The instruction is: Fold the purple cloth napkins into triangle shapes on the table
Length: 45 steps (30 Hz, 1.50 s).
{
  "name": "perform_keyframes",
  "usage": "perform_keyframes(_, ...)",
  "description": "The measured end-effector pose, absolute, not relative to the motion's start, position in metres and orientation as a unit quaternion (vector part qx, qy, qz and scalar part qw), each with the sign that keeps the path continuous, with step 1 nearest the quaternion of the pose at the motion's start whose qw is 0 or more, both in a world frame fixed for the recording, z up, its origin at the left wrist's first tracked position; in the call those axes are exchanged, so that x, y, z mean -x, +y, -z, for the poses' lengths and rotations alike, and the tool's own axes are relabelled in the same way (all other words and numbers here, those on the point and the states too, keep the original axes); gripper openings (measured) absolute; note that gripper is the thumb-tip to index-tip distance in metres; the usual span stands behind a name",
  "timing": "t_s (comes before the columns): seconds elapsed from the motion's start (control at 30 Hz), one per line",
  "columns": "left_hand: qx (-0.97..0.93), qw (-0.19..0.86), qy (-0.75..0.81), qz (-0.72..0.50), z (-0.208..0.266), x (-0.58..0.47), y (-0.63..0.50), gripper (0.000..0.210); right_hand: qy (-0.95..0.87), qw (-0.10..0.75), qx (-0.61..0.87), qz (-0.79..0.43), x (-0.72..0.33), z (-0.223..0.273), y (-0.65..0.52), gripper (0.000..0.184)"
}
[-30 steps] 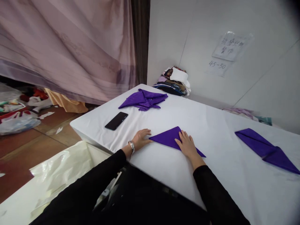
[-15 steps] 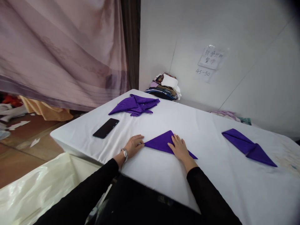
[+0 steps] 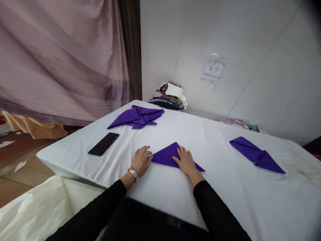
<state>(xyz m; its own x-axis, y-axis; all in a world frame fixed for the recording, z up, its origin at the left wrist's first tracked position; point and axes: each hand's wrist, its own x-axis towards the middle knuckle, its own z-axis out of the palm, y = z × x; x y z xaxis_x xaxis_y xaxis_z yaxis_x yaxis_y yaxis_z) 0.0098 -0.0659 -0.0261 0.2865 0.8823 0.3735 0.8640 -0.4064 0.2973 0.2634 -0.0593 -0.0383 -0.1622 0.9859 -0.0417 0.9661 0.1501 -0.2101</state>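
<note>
A purple napkin folded into a flat triangle (image 3: 164, 156) lies on the white-covered table (image 3: 225, 204), its long edge towards the person and its peak pointing away; this triangle serves as the landmark here. The right hand (image 3: 187, 163) lies over its right part, palm down, fingers extended and close to one another, with the thumb spread towards the triangle's middle. That broad contact probably holds the layers flat and stops the slick-looking cloth from sliding.

The left hand (image 3: 140, 162), wearing a silver band (image 3: 133, 173) at the wrist, is at the triangle's left tip. Its fingers are slightly bent and loosely together; I cannot tell whether thumb and forefinger pinch the tip or merely rest against it. With one hand at each side, the napkin seems steadied along its length.

To the left of the triangle, apart from both hands, a black phone (image 3: 103, 144) lies flat, seemingly set aside. Beyond the triangle and to its left is a loosely bunched purple cloth (image 3: 135, 117). Well to its right lies another folded purple napkin (image 3: 258, 155), long and pointed, perhaps placed there to stay undisturbed by the hands.
</note>
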Motion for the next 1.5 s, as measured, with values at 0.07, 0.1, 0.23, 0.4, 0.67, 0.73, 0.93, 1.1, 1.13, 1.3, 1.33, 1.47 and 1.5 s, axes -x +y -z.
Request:
perform_keyframes(0.07,-0.840,0.022,0.492,-0.225,0.020,-0.038,-0.070,0.031,-0.756,0.056,0.646,-0.092,-0.264,0.038,-0.060,0.069)
perform_keyframes(0.1,-0.864,0.029,0.457,-0.207,0.018,-0.053,-0.071,0.036,-0.756,0.055,0.646,-0.092,-0.264,0.038,-0.060,0.068)
perform_keyframes(0.23,-0.915,0.059,0.373,-0.138,0.026,-0.097,-0.069,0.065,-0.758,0.048,0.644,-0.085,-0.264,0.039,-0.060,0.062)
perform_keyframes(0.4,-0.901,0.084,0.417,-0.085,0.038,-0.096,-0.059,0.081,-0.760,0.047,0.643,-0.081,-0.264,0.039,-0.060,0.065)
perform_keyframes(0.67,-0.831,0.080,0.546,-0.072,0.040,-0.020,-0.045,0.071,-0.761,0.066,0.639,-0.091,-0.264,0.038,-0.061,0.072)
perform_keyframes(0.73,-0.804,0.069,0.588,-0.062,0.040,0.000,-0.040,0.065,-0.760,0.064,0.640,-0.098,-0.264,0.037,-0.061,0.072)
perform_keyframes(0.93,-0.755,0.030,0.648,-0.096,0.020,-0.017,-0.037,0.060,-0.758,0.067,0.641,-0.104,-0.263,0.037,-0.061,0.072)
perform_keyframes(1.1,-0.869,0.056,0.477,-0.114,0.021,-0.082,-0.045,0.061,-0.762,0.067,0.638,-0.090,-0.264,0.036,-0.061,0.069)
perform_keyframes(1.13,-0.879,0.065,0.461,-0.101,0.025,-0.088,-0.044,0.063,-0.763,0.067,0.636,-0.087,-0.264,0.036,-0.061,0.068)
perform_keyframes(1.3,-0.883,0.094,0.454,-0.074,0.044,-0.080,-0.035,0.069,-0.763,0.065,0.637,-0.085,-0.263,0.036,-0.061,0.069)
perform_keyframes(1.33,-0.879,0.094,0.461,-0.077,0.046,-0.075,-0.033,0.069,-0.763,0.066,0.637,-0.088,-0.263,0.036,-0.061,0.069)
perform_keyframes(1.47,-0.863,0.092,0.489,-0.083,0.045,-0.056,-0.031,0.067,-0.766,0.085,0.629,-0.102,-0.272,0.037,-0.063,0.071)
perform_keyframes(1.5,-0.861,0.093,0.492,-0.085,0.044,-0.053,-0.031,0.066,-0.765,0.090,0.629,-0.104,-0.277,0.037,-0.064,0.070)
